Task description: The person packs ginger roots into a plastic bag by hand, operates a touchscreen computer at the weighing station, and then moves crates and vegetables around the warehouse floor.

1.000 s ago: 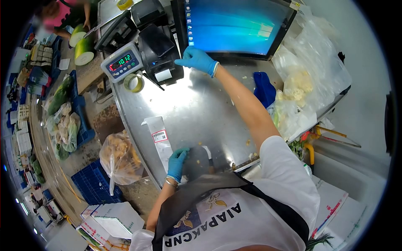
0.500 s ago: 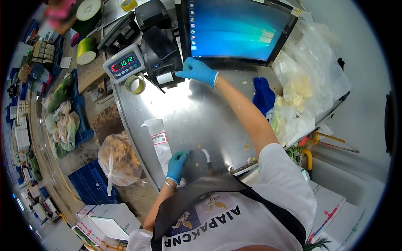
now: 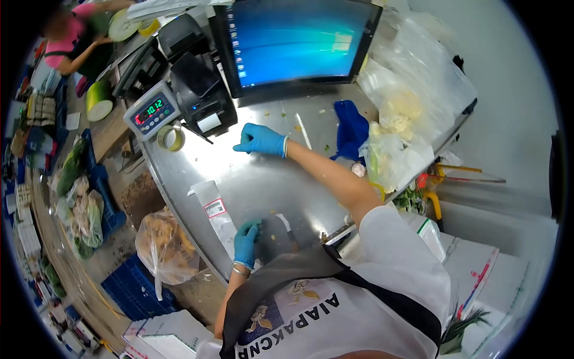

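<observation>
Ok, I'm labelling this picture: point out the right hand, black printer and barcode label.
Right hand (image 3: 261,140): head view, back of glove.
Black printer (image 3: 196,88): head view, top cover.
Barcode label (image 3: 214,207): head view, its centre.

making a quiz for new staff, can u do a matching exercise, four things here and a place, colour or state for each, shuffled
Column one:
1. left hand
2. monitor
3. scale
4. cloth

Column two:
A. lit, mostly bright blue
B. crumpled, dark blue
C. beside the long white strip
D. showing a green reading

Pairs: 1-C, 2-A, 3-D, 4-B
</observation>
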The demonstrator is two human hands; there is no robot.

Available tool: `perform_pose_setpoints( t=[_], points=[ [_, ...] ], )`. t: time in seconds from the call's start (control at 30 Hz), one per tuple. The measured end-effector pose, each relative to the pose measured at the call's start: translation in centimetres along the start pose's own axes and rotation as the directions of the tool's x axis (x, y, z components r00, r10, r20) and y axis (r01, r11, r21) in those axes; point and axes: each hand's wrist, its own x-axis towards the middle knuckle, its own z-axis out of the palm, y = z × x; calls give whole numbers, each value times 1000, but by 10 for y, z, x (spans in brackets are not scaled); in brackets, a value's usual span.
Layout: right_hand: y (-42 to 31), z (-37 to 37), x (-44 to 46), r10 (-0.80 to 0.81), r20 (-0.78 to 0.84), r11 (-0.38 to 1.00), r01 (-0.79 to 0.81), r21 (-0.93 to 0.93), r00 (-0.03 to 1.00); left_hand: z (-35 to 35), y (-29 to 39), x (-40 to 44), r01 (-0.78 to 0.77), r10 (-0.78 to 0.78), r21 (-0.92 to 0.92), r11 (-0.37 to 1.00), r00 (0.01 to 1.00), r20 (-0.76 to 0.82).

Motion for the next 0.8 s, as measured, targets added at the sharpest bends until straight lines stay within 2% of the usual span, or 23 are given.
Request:
perform_pose_setpoints(
  t=[0.07,0.13,0.17,0.2,0.23,0.27,0.4,0.5,0.6,0.7,0.8],
  points=[
    [28,3,-10,-17,-95,998,11,-64,995,0,7,-7,0,0,5,1000,1000,-10],
    [42,-5,-24,62,-217,998,-58,22,974,-6,-1,-8,31,-31,13,999,999,-18],
    [46,-8,-29,194,-229,960,-136,246,954,-10,-5,-5,26,-26,6,1000,999,-32],
    [51,-15,-35,10,-339,989,41,145,941,-13,-8,-2,7,-7,23,1000,1000,-30],
    [40,-24,-43,136,-315,964,-51,262,939,-15,-13,-1,1,0,43,999,1000,-25],
    [45,-31,-44,126,-373,988,-80,136,919,-17,-18,3,-13,14,36,999,1000,-18],
    [25,-57,-46,39,-482,995,-79,-62,875,-7,-8,0,-33,34,3,999,999,-3],
    [-5,-69,-37,-209,-559,976,132,-175,802,0,-4,2,-46,46,56,997,999,5],
    [-43,-71,-35,-248,-536,966,165,-200,807,5,-1,2,-59,59,67,996,998,8],
    [-53,-66,-25,-385,-490,909,232,-345,782,5,1,-2,-60,60,48,997,998,10],
    [-74,-82,0,-588,-477,753,228,-617,653,1,-3,-1,-61,61,31,998,998,11]
  ],
)
